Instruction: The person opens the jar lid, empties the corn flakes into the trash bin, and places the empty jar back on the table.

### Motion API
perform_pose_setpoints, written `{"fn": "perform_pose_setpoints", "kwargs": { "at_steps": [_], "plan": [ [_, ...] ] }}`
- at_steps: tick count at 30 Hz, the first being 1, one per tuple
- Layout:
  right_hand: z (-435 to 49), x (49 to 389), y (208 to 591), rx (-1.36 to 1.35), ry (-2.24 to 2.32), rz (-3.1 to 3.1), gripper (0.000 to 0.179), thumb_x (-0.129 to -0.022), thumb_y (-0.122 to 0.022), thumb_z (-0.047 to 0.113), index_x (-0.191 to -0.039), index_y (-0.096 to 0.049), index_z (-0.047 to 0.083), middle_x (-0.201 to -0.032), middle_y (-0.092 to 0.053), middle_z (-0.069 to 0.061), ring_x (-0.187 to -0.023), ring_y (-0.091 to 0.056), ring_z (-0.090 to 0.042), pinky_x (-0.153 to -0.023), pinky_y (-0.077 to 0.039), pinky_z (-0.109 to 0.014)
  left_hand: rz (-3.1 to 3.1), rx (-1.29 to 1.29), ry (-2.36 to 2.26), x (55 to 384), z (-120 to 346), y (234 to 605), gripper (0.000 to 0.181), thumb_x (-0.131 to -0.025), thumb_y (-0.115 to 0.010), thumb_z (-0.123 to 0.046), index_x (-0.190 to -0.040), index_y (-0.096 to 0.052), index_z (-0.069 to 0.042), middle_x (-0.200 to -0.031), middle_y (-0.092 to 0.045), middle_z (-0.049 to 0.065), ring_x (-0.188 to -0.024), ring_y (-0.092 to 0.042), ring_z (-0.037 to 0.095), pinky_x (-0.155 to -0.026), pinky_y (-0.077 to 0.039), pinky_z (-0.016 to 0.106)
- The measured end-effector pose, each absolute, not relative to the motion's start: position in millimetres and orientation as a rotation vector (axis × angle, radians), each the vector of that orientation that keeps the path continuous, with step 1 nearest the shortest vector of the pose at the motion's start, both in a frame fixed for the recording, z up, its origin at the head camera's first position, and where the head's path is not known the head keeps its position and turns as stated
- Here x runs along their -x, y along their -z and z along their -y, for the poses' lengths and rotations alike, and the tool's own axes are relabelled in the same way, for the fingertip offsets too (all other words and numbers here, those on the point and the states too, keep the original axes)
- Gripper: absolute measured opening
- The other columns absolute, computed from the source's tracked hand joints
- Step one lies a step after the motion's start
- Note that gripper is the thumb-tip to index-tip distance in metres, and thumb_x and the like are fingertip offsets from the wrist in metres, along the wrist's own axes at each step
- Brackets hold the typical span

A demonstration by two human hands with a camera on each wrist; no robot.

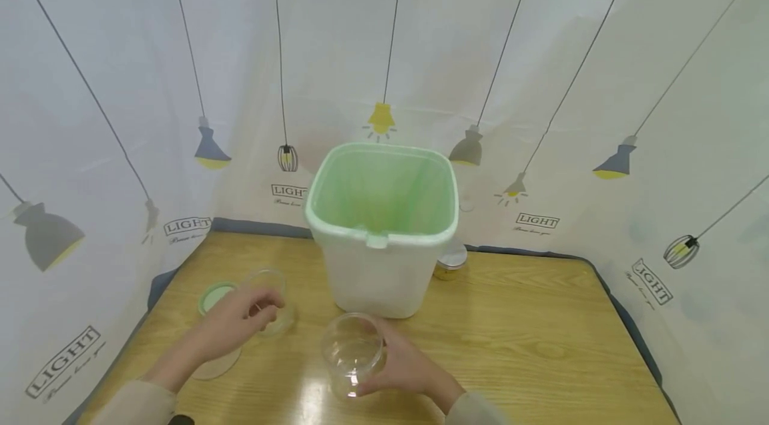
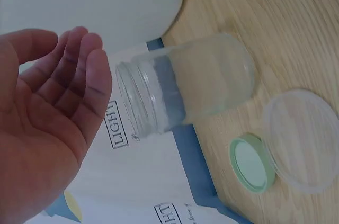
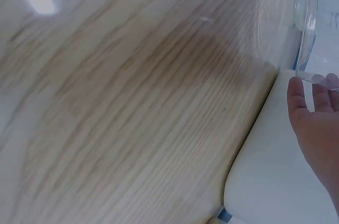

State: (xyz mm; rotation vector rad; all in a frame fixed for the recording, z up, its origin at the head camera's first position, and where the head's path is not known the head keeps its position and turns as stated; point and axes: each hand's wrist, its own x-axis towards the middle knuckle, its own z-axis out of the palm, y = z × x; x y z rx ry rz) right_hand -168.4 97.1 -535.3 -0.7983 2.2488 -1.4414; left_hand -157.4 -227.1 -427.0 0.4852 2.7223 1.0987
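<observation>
My right hand (image 1: pixel 405 358) grips a clear round container (image 1: pixel 351 351) from its right side, just above the wooden table. In the right wrist view, the fingers of the right hand (image 3: pixel 318 110) touch its transparent rim at the right edge. My left hand (image 1: pixel 240 318) hovers beside a clear screw-top jar (image 1: pixel 276 325) that stands upright. The left wrist view has the left hand (image 2: pixel 53 107) with loosely bent fingers, apart from the jar (image 2: pixel 201 83) and holding nothing. Near the jar lie a green-rimmed lid (image 2: pixel 251 163) and a clear round lid (image 2: pixel 304 139).
A tall whitish-green bin (image 1: pixel 378 271), open at the top, stands behind the hands. Partly hidden behind its right side is a small jar (image 1: pixel 450 261) with a silvery lid. Lamp-printed white sheeting (image 1: pixel 523 25) surrounds the wooden table (image 1: pixel 541 345).
</observation>
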Motion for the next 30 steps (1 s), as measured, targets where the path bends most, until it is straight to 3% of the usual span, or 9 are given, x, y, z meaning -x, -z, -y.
{"fn": "perform_pose_setpoints", "kwargs": {
  "at_steps": [9, 17, 24, 30],
  "plan": [
    [-72, 170, 537, 0.816, 1.452, -2.291, 0.114, -0.056, -0.094, 0.030, -0.149, -0.029, 0.035, -0.149, -0.043, -0.006, -0.136, -0.044, -0.032, -0.112, -0.039, -0.051, -2.694, -0.533, -0.991, 151, 252, 444, 0.018, -0.099, -0.055, -0.031, -0.106, -0.065, -0.018, -0.094, -0.067, -0.008, -0.082, -0.060, -0.001, -0.070, -0.052, 0.022],
    [-47, 170, 539, 0.828, 1.451, -2.279, 0.114, -0.058, -0.094, 0.030, -0.150, -0.026, 0.037, -0.154, -0.036, 0.002, -0.143, -0.035, -0.022, -0.118, -0.032, -0.049, -2.527, -0.444, -1.032, 147, 271, 461, 0.021, -0.100, -0.052, -0.029, -0.102, -0.064, -0.011, -0.086, -0.064, -0.001, -0.072, -0.060, 0.008, -0.060, -0.051, 0.023],
    [-25, 170, 540, 0.845, 1.387, -2.331, 0.109, -0.060, -0.092, 0.036, -0.148, -0.028, 0.037, -0.149, -0.044, -0.003, -0.137, -0.043, -0.026, -0.112, -0.040, -0.047, -2.518, -0.375, -0.987, 146, 290, 480, 0.023, -0.099, -0.053, -0.025, -0.098, -0.064, -0.005, -0.083, -0.064, 0.004, -0.066, -0.056, 0.009, -0.057, -0.048, 0.024],
    [-9, 169, 539, 0.797, 1.359, -2.368, 0.109, -0.061, -0.092, 0.035, -0.150, -0.028, 0.034, -0.151, -0.042, 0.002, -0.139, -0.041, -0.023, -0.114, -0.039, -0.046, -2.488, -0.335, -1.019, 144, 299, 489, 0.019, -0.099, -0.052, -0.020, -0.092, -0.062, -0.004, -0.079, -0.062, 0.006, -0.063, -0.054, 0.010, -0.053, -0.048, 0.025]
  ]
}}
